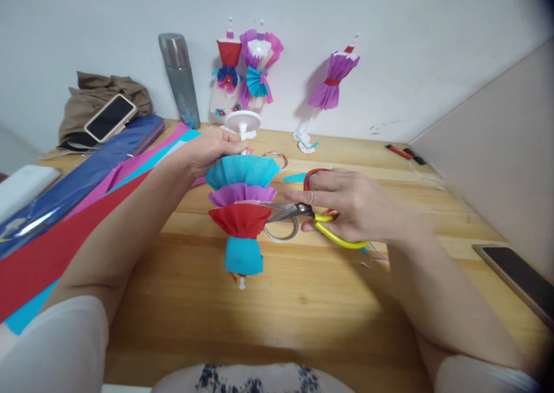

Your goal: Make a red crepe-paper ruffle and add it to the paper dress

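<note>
My left hand [216, 150] pinches the white stand of a small dress form, which is held upside down with its round base [243, 120] at the top. The form wears a crepe paper dress [242, 176] with turquoise, purple and red ruffled layers and a turquoise bodice [243, 255]. In my right hand [346, 199] is a pair of scissors [341, 240] with yellow and red handles. Their blades are parted, one along the edge of the red layer [240, 219]. A roll of tape [283, 234] lies on the table behind the blades.
Several dressed forms, such as one in purple [333, 81], stand against the wall. A grey bottle [179, 81], a brown cloth [99, 93] and a phone [111, 118] are at the back left. Coloured paper sheets [73, 237] spread leftward. Another phone [519, 277] lies right.
</note>
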Tool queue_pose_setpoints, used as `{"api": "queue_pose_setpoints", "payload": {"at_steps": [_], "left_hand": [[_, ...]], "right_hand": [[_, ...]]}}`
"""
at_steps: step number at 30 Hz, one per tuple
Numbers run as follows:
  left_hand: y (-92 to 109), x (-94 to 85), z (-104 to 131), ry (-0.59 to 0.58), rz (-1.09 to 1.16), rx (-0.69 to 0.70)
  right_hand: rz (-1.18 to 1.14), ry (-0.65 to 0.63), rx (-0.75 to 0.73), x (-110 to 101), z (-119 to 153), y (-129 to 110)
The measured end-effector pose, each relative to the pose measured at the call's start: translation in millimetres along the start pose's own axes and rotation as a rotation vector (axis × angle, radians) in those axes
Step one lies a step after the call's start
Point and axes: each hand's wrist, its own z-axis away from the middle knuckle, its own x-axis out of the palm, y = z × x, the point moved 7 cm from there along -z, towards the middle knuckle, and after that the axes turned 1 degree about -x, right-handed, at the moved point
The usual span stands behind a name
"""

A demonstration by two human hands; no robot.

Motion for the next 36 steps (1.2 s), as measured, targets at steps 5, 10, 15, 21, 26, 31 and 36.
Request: {"api": "queue_pose_setpoints", "payload": {"at_steps": [5,10,15,21,26,31,36], "left_hand": [[-2.0,2.6,1.2,-0.005,0.024,-0.055],[-2.6,3.5,2.5,0.028,0.036,-0.101],[-2.6,4.2,4.4,0.031,0.08,-0.106],[0.3,7.6,8.0,-0.004,0.086,-0.083],[-1.9,5.5,5.1,-0.002,0.063,-0.073],[-3.9,6.4,1.6,-0.03,0.012,-0.053],[-4.4,7.8,3.2,-0.029,-0.015,-0.068]], "right_hand": [[0.001,-0.006,0.016,1.6,-0.2,0.7],[-0.039,-0.01,0.018,1.7,-0.3,-0.6],[-0.059,-0.016,0.022,1.8,-1.3,-1.7],[-0.076,-0.038,0.042,5.3,-1.9,-0.1],[-0.117,-0.058,0.064,9.8,-0.4,2.3],[-0.148,-0.058,0.054,11.1,-1.7,0.7],[-0.118,-0.084,0.043,11.9,-3.8,-2.5]]}}
